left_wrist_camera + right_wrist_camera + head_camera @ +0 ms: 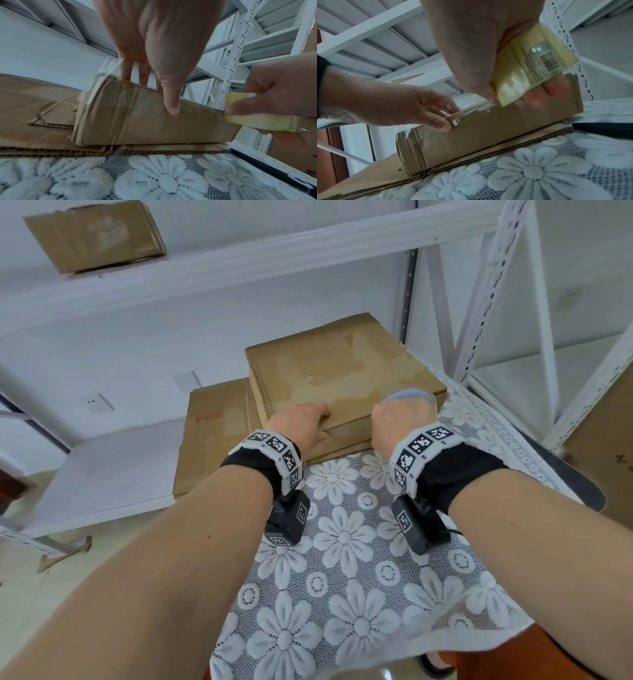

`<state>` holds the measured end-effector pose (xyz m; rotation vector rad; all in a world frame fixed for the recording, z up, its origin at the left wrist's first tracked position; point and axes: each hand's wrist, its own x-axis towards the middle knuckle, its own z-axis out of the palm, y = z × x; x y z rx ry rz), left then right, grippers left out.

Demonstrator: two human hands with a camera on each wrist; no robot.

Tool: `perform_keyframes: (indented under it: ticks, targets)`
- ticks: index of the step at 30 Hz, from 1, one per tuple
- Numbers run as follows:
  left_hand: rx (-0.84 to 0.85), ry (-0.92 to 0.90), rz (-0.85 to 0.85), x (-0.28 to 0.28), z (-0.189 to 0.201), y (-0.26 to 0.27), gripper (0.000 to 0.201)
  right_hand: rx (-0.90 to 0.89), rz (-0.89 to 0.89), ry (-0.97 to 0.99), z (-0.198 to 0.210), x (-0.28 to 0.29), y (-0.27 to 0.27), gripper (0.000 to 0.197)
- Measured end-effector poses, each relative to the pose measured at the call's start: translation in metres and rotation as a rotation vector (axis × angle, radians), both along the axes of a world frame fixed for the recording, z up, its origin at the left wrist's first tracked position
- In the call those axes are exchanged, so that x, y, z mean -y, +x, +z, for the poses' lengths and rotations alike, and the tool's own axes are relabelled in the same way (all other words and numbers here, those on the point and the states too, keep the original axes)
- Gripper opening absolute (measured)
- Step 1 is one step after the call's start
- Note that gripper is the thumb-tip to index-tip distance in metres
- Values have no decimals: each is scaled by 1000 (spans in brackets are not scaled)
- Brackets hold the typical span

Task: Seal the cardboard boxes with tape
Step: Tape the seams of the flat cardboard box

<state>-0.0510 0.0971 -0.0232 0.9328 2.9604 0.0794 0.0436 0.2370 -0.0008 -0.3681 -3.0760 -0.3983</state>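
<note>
So my right hand (488, 56) is gripping the tape roll (534, 65) at the box's (342, 371) near-right corner. Its near side runs left-right, and my left hand (301, 422), fingers straight, presses the tape strip (467, 111) down just left of the roll.

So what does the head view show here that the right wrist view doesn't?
Only the head view shows the box top, the second box on the upper shelf and both wrist cameras.

Only the right wrist view shows the printed label on the tape roll and the clear tape strip stretched to the left hand.

Both show the right hand gripping the roll, the cardboard box and the lace tablecloth.
</note>
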Motion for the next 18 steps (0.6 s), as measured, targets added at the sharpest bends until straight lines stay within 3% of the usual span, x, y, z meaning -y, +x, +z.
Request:
perform_keyframes:
  ticks: [6,11,16,18]
  targets:
    - [-15,-31,-48,-6,0,-3,55,1,-16,23,2,2,0,30]
    - [-52,-125,-91,-12,4,-6,33,21,-38,-4,3,4,-2,32]
    - [-35,-60,-101,-15,-1,-4,36,29,-37,-11,7,5,-4,31]
    - [-48,-76,-82,-18,0,-3,28,31,-35,-18,8,6,-4,30]
